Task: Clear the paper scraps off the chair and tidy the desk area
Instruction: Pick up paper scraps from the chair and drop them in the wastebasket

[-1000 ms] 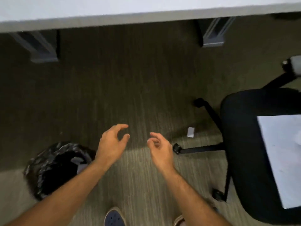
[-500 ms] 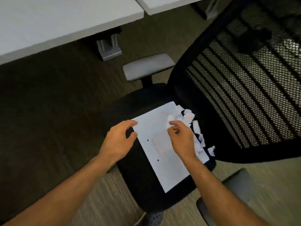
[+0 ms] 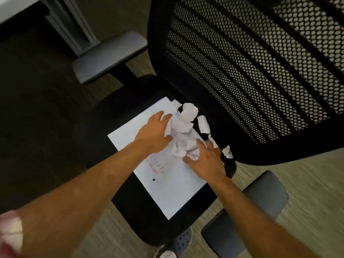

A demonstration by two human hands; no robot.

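A black office chair with a padded seat (image 3: pixel 104 131) and a mesh backrest (image 3: pixel 251 75) fills the view. On the seat lies a flat white paper sheet (image 3: pixel 173 190) with red marks. A heap of crumpled white paper scraps (image 3: pixel 183 123) sits at the sheet's far end, against the backrest. My left hand (image 3: pixel 154 133) presses against the heap from the left, fingers spread. My right hand (image 3: pixel 206 161) cups the heap from the right, fingers curled on the scraps. Loose scraps (image 3: pixel 227 151) lie beside my right hand.
Grey armrests stand at the left (image 3: pixel 106 58) and lower right (image 3: pixel 260 200) of the seat. A desk leg (image 3: pixel 74 28) rises at the top left under a white desk edge. My shoe (image 3: pixel 178 243) shows below the seat on the carpet.
The view swung from the floor and bin to the chair. Both hands moved onto the sheet and closed in on the scrap heap from either side.
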